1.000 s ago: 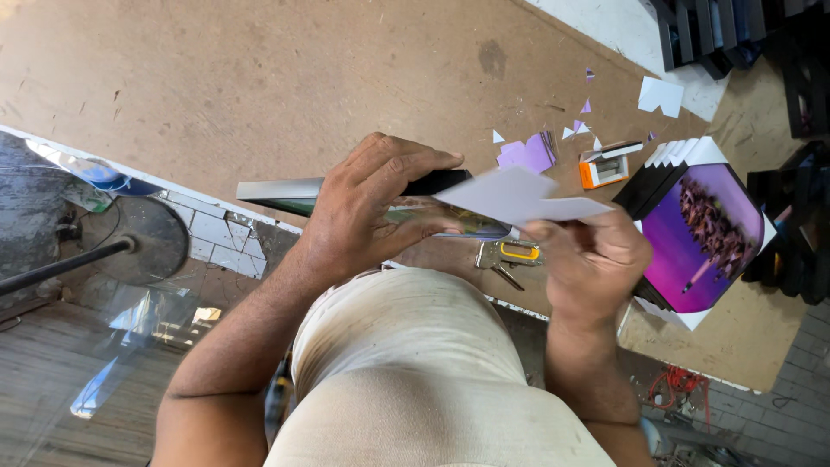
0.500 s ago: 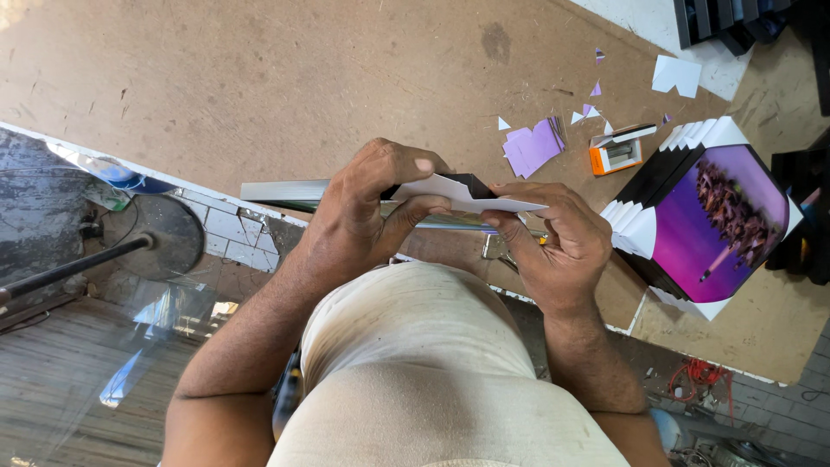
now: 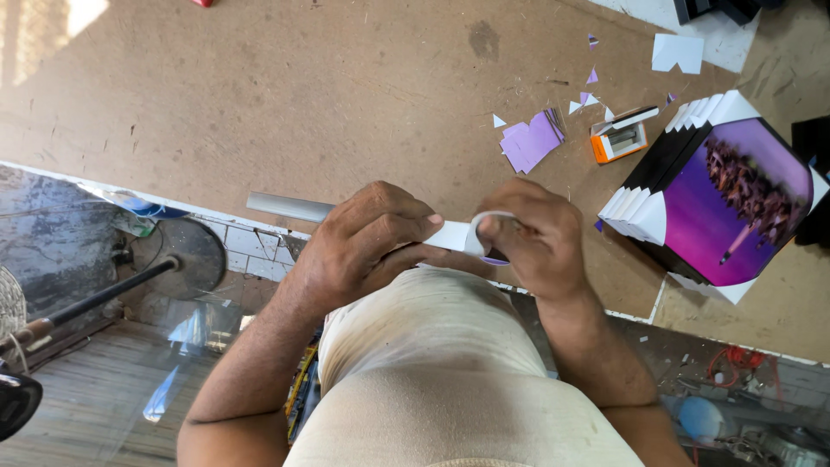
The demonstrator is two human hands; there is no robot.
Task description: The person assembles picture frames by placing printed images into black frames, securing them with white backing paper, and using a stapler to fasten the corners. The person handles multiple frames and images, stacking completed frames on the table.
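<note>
Two hands meet in the middle of the frame, just above the person's pale shirt. The left hand (image 3: pixel 376 238) is closed around a white strip of card (image 3: pixel 450 234), with its thumb lying flat on top. The right hand (image 3: pixel 534 238) pinches the other end, where the strip bends into a small loop by its fingers. A grey metal bar (image 3: pixel 290 207) sticks out to the left from under the left hand. Both hands are over the near edge of a brown board table (image 3: pixel 303 95). To the upper right lie purple paper scraps (image 3: pixel 532 141) and a small orange cutter (image 3: pixel 618 138). At the far right sits a stack of purple picture boards (image 3: pixel 722 203) with white corners.
</note>
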